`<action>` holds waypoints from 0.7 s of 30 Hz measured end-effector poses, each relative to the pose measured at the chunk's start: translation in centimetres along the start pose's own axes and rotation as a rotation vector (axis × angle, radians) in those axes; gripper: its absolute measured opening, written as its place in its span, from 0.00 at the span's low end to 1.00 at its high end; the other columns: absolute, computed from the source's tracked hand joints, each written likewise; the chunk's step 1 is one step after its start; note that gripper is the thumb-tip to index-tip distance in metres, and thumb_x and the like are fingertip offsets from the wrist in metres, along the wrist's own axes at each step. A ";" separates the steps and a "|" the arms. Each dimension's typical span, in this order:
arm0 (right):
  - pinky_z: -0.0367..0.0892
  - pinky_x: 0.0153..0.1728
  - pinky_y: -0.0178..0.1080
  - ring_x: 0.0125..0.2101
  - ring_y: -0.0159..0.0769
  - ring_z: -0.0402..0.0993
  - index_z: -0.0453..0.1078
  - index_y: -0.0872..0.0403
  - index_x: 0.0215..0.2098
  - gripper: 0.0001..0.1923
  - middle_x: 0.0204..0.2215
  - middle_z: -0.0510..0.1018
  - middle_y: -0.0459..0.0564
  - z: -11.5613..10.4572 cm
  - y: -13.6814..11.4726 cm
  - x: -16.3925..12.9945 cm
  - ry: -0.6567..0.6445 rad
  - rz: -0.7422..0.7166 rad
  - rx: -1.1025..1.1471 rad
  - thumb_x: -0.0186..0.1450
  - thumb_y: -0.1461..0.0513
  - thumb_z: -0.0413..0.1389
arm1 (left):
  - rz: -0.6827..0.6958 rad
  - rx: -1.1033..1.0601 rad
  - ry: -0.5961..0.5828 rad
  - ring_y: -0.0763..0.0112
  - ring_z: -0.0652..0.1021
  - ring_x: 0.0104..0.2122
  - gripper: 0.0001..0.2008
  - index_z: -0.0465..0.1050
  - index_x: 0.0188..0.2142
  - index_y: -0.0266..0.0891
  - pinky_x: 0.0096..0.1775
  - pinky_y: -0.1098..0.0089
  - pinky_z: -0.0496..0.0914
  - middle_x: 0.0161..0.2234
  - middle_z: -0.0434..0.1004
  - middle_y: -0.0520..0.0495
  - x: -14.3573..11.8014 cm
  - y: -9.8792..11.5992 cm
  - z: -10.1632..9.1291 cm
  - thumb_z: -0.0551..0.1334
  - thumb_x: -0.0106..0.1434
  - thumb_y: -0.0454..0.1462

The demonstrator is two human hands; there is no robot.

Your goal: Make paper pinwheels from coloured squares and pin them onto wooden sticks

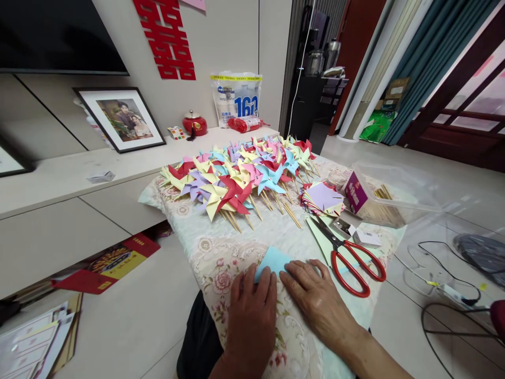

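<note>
1. Light-blue square of thin paper (273,261): lies flat on the near end of the table, partly covered by both hands. Only its far portion shows, so whether it is already folded cannot be told.

2. Left hand (251,310): palm down, fingers spread and laid flat on the near left edge of the blue paper. It grips nothing; the flat press looks meant to pin the sheet to the cloth.

3. Right hand (315,295): also palm down and flat, fingers extended over the sheet's right side, touching the left hand's fingertips. It pinches nothing and appears to smooth or crease the paper.

4. Table (205,247) under a pale floral cloth: carries all the items listed here.

5. Red-handled steel scissors (347,255): shut, just right of the right hand, handles toward the person, so likely within easy reach.

6. Stack of coloured paper squares (323,199): beyond the scissors, lilac sheet uppermost, placed as ready stock.

7. Heap of finished paper pinwheels on thin wooden sticks (240,176), in red, yellow, pink, blue and purple: fills the far half of the table, sticks pointing toward the person, well clear of the working space.

8. Clear plastic box (389,195): at the right edge, holding more wooden sticks; a small purple carton leans against its near-left corner.

9. Small white box (366,238): near the scissor blades, contents not visible.
</note>
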State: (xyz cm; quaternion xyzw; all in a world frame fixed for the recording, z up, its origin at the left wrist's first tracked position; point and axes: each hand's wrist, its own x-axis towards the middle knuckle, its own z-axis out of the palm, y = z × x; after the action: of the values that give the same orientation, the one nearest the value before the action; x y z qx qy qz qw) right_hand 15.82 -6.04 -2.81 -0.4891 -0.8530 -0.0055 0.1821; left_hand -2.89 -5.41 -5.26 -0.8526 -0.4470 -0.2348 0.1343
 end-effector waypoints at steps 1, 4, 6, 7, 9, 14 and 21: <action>0.53 0.56 0.58 0.53 0.50 0.71 0.68 0.55 0.55 0.18 0.52 0.78 0.57 0.0 0.1 -0.1 0.000 -0.001 0.003 0.72 0.71 0.45 | 0.012 0.015 -0.010 0.46 0.75 0.53 0.20 0.77 0.51 0.37 0.54 0.48 0.62 0.53 0.80 0.47 -0.1 -0.1 -0.1 0.56 0.63 0.25; 0.52 0.56 0.57 0.54 0.49 0.71 0.68 0.55 0.56 0.18 0.53 0.78 0.56 -0.1 0.2 -0.2 0.002 -0.016 0.009 0.72 0.71 0.45 | 0.041 0.047 -0.031 0.45 0.75 0.53 0.19 0.78 0.50 0.36 0.54 0.47 0.62 0.53 0.80 0.47 -0.3 -0.1 -0.4 0.57 0.62 0.25; 0.51 0.56 0.57 0.53 0.49 0.71 0.68 0.56 0.55 0.18 0.53 0.79 0.56 -0.2 0.3 -0.2 0.005 -0.030 -0.001 0.72 0.71 0.45 | 0.050 0.060 -0.024 0.44 0.75 0.52 0.19 0.79 0.48 0.35 0.53 0.47 0.62 0.53 0.81 0.46 -0.4 -0.1 -0.7 0.57 0.61 0.24; 0.51 0.56 0.57 0.53 0.49 0.72 0.68 0.56 0.55 0.18 0.53 0.79 0.56 -0.2 0.3 -0.2 0.006 -0.036 -0.010 0.72 0.72 0.45 | 0.055 0.067 -0.024 0.43 0.75 0.52 0.19 0.79 0.48 0.35 0.53 0.47 0.62 0.52 0.81 0.45 -0.5 -0.1 -0.9 0.57 0.61 0.24; 0.51 0.56 0.57 0.53 0.49 0.72 0.69 0.57 0.54 0.17 0.52 0.79 0.56 -0.3 0.4 -0.2 0.010 -0.046 -0.024 0.72 0.72 0.45 | 0.061 0.084 -0.032 0.43 0.75 0.52 0.20 0.79 0.49 0.35 0.53 0.46 0.62 0.53 0.80 0.45 -0.7 -0.1 -1.1 0.57 0.60 0.24; 0.55 0.56 0.56 0.51 0.47 0.73 0.70 0.57 0.53 0.18 0.49 0.80 0.56 -0.1 0.3 -0.2 0.078 -0.034 -0.016 0.72 0.73 0.44 | 0.006 0.076 -0.019 0.45 0.75 0.52 0.18 0.78 0.49 0.35 0.54 0.46 0.62 0.52 0.81 0.45 -1.3 0.0 -1.0 0.57 0.63 0.27; 0.70 0.45 0.45 0.45 0.43 0.74 0.69 0.56 0.55 0.18 0.46 0.78 0.58 -0.2 1.6 -0.5 0.186 0.136 0.164 0.71 0.70 0.46 | -0.094 -0.010 0.030 0.48 0.76 0.52 0.17 0.78 0.50 0.34 0.56 0.49 0.62 0.52 0.81 0.43 -1.7 0.5 -0.5 0.55 0.67 0.30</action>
State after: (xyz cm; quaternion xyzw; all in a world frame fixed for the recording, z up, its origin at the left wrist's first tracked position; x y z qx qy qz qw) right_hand 17.41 -5.63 -3.02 -0.5267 -0.7948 0.0311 0.2998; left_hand -3.46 -7.08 -5.70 -0.8277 -0.4834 -0.2559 0.1258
